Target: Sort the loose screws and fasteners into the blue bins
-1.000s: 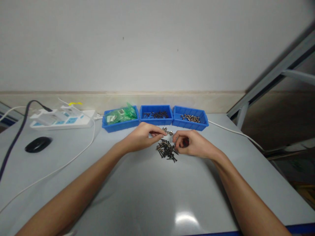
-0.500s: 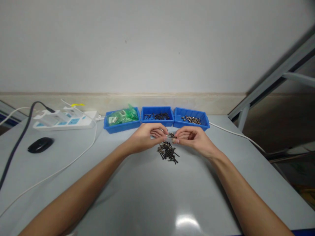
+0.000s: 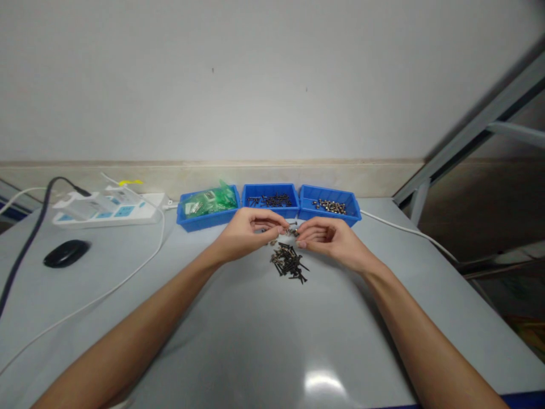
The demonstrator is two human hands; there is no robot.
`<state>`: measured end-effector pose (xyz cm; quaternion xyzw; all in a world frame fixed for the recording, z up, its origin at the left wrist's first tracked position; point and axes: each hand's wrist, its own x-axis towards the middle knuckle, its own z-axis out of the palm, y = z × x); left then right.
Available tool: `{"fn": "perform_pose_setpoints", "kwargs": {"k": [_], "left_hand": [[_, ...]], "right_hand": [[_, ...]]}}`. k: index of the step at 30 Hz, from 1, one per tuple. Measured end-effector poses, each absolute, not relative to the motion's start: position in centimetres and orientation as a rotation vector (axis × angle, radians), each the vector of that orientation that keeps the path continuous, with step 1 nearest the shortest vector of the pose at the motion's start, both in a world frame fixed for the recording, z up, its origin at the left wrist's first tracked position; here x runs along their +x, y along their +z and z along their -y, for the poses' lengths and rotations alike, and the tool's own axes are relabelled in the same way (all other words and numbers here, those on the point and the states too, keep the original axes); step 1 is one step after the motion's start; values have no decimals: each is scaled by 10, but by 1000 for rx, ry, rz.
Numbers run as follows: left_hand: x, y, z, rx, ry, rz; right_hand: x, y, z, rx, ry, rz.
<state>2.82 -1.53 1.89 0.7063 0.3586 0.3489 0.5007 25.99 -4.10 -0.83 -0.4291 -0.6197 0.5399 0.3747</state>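
My left hand (image 3: 255,228) hovers over the table just behind a pile of dark screws (image 3: 287,261), its thumb and fingertips pinched together. Facing it from the right is my right hand (image 3: 327,237), thumb and fingers closed, with a small shiny metal piece (image 3: 295,232) at the fingertips. A few small metal parts show in the narrow gap between both hands. What the left fingertips hold is too small to make out. Tiny light-coloured bits lie under the left fingers, partly covered by them.
Along the wall stand three blue bins: one with green plastic bags (image 3: 215,200), one with dark screws (image 3: 275,200), one with shiny metal pieces (image 3: 332,207). A power strip (image 3: 145,213), black mouse (image 3: 67,253) and white cable (image 3: 114,288) are on the left.
My left hand's fingers have shifted slightly, and small parts show beneath them. A dark screw now shows between the hands. My right hand has barely moved.
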Motion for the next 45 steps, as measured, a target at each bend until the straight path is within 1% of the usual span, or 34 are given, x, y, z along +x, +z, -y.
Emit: {"fn": "perform_pose_setpoints", "kwargs": {"k": [3,6,9,11,13,22,28,32,40,42,45], "left_hand": [[24,18,9,1690,1009,-918],[19,19,5,1795,1050,-967],[14,20,4,2079,837,-1048],[12,19,4,2257,653,-1011],[12,17,4,2378,553,-936],[13,14,5,2472,499,-819],[13,15,6,2484,511,-781],[14,16,8,2486,525,-763],[19,10,11,2591,454,-802],[20,6,12,2633,448,-803],[22,0,12,2676,437,-811]], "right_hand": [[262,-11,40,-1175,1277,1737],[258,-13,43,-1209,1124,1871],[248,-12,47,-1237,982,1973],[241,-12,49,-1252,908,2017],[237,-13,50,-1259,875,2029],[238,-21,46,-1266,1003,1881],[244,-19,42,-1217,1328,1549],[246,-18,41,-1180,1433,1426],[246,-13,41,-1124,1402,1300],[247,-13,39,-1115,1323,1224],[249,-16,34,-1098,1068,1087]]}}
